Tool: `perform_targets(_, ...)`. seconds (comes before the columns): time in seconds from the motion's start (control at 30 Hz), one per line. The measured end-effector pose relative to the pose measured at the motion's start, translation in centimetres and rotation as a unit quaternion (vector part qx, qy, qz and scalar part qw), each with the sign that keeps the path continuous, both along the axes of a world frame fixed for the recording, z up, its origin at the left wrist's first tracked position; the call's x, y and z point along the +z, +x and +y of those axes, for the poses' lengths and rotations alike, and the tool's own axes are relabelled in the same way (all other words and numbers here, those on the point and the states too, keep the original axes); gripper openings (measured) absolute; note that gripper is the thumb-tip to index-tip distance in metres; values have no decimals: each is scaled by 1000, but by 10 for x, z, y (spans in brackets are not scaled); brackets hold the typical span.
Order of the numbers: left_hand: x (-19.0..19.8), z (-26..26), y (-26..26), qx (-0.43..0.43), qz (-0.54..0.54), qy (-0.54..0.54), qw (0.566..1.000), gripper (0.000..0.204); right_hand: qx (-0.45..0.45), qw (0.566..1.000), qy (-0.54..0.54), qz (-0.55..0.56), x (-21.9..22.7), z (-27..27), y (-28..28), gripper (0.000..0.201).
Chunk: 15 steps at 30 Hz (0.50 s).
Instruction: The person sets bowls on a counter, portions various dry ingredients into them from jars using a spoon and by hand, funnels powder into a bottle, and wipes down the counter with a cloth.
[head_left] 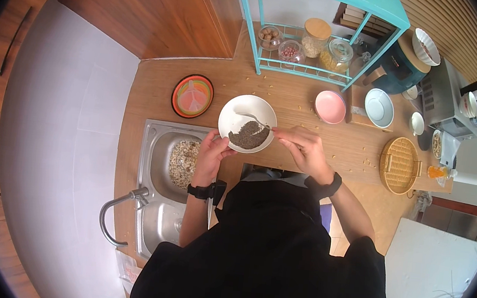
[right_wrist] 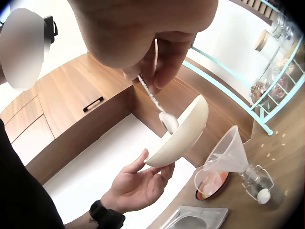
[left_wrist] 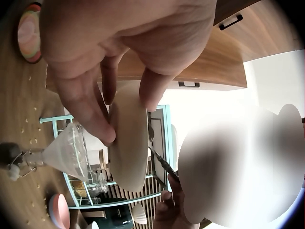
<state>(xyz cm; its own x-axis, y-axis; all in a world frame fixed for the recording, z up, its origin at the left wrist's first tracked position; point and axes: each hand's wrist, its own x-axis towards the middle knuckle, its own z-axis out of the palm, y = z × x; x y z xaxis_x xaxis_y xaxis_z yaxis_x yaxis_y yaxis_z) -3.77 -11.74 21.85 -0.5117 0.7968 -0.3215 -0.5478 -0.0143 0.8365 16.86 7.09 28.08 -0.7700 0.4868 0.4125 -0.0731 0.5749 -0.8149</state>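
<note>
A white bowl [head_left: 242, 104] holding dark, grainy contents [head_left: 249, 136] is held up over the counter near the sink. My left hand [head_left: 212, 153] grips its rim at the lower left, thumb at the edge and fingers beneath. In my right hand [head_left: 302, 149] the handle of a metal spoon [right_wrist: 169, 122] is pinched. The spoon's bowl is inside the white bowl, its tip over the side of the contents. In the left wrist view the white bowl [left_wrist: 127, 143] appears edge-on, tilted, between thumb and fingers.
A funnel [right_wrist: 228, 152] stands in a clasp-top bottle [right_wrist: 257, 181] behind the bowl. Colourful stacked plates [head_left: 192, 96] lie left, a pink bowl [head_left: 330, 107] right. A sink [head_left: 161, 141] with grainy material is at lower left; a turquoise rack [head_left: 262, 64] holds jars. Bits are scattered on the counter.
</note>
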Motion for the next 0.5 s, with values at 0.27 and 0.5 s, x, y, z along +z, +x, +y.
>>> perform_targets(0.27,2,1,0,8,0,4,1000,25,6,1000,-8,-4,0,6,13,17)
perform_targets(0.5,1,1,0,5,-1,5,1000,25,-23,987,-161,-11,-17,7,21,16)
